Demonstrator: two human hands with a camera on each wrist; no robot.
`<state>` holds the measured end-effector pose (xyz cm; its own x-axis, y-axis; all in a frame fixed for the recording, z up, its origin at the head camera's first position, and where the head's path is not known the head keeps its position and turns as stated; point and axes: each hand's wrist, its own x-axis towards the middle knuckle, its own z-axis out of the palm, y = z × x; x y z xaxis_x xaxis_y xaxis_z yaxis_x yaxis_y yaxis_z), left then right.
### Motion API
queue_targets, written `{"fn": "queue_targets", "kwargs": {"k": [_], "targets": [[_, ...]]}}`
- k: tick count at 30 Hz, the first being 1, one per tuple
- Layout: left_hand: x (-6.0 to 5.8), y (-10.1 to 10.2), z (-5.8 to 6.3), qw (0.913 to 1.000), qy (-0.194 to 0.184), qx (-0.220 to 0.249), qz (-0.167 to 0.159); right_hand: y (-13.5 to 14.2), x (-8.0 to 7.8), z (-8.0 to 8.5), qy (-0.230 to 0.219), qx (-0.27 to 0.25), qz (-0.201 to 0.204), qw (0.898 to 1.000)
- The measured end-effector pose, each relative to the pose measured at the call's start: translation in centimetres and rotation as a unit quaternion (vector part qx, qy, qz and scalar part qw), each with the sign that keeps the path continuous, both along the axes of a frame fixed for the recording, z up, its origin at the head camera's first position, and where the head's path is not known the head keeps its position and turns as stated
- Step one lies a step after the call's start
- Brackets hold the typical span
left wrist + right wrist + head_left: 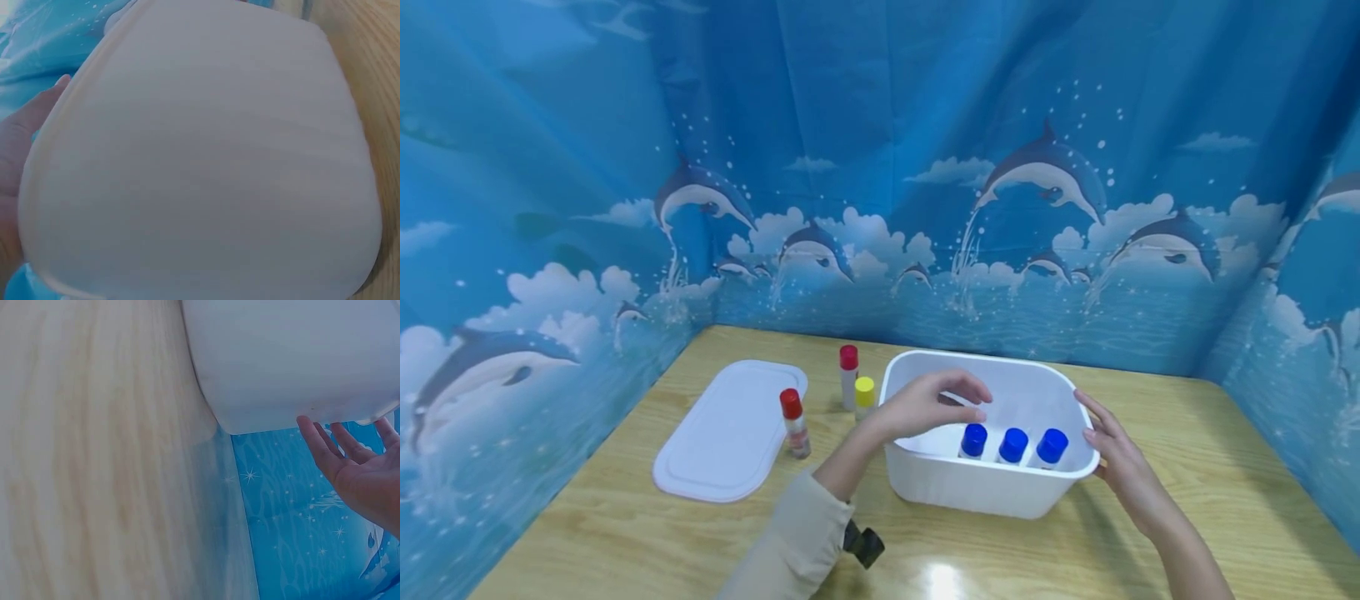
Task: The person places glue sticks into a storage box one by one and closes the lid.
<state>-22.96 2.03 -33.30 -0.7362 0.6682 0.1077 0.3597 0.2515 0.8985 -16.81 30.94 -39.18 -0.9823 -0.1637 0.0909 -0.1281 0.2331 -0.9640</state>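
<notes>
Backdrop: blue curtain (865, 92), creased, hanging behind and at both sides of the counter (1225, 475). Print: leaping dolphins (1056, 171), white clouds (868, 233), rippled water (820, 312). Counter surface: pale wood grain; one bright glare spot (943, 580) at the head view's lower edge.

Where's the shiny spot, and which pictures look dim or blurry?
Head view: a white glare spot on the table at the bottom edge, and a soft shadow by the white bin; left wrist view: the bin's wall looks dim and grey; right wrist view: the wood grain looks blurry.
</notes>
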Motion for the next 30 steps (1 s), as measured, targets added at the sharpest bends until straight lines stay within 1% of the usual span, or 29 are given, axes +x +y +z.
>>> {"fn": "queue_targets", "kwargs": {"k": [2, 4, 7, 10, 12, 15, 18, 20, 23, 28, 30], "targets": [[0.1, -0.7, 0.3, 0.9993, 0.001, 0.031, 0.020, 0.0, 0.0, -0.1, 0.000, -0.001, 0.000, 1.000], [0.2, -1.6, 0.6, 0.9971, 0.010, 0.062, 0.042, 0.0, 0.1, -0.1, -0.001, 0.001, -0.002, 1.000], [0.2, -3.2, 1.0, 0.9907, 0.041, 0.092, 0.091, 0.0, 0.2, -0.1, -0.003, 0.000, -0.005, 1.000], [0.1, -4.9, 1.1, 0.9803, 0.068, 0.115, 0.146, 0.1, 0.2, -0.1, 0.001, 0.002, -0.005, 1.000], [0.1, -6.0, 1.0, 0.9716, 0.077, 0.131, 0.181, 0.0, 0.2, 0.0, 0.002, 0.002, -0.005, 1.000], [-0.1, -7.4, 0.4, 0.9580, 0.079, 0.160, 0.225, 0.1, 0.1, 0.0, 0.006, 0.002, -0.001, 1.000], [-0.2, -8.5, -0.6, 0.9489, 0.062, 0.166, 0.261, 0.1, 0.0, 0.0, 0.007, 0.001, 0.001, 1.000], [-0.3, -9.1, -1.2, 0.9466, 0.052, 0.171, 0.268, 0.0, 0.0, 0.0, 0.006, 0.003, 0.000, 1.000], [-0.4, -9.7, -2.2, 0.9465, 0.038, 0.172, 0.271, 0.0, 0.1, 0.0, 0.003, 0.000, -0.001, 1.000], [-0.6, -10.3, -3.8, 0.9524, 0.009, 0.161, 0.259, -0.1, 0.3, 0.1, -0.004, -0.003, -0.002, 1.000], [-0.7, -10.4, -4.3, 0.9549, 0.005, 0.157, 0.252, -0.1, 0.2, 0.1, -0.004, -0.003, -0.001, 1.000]]}}
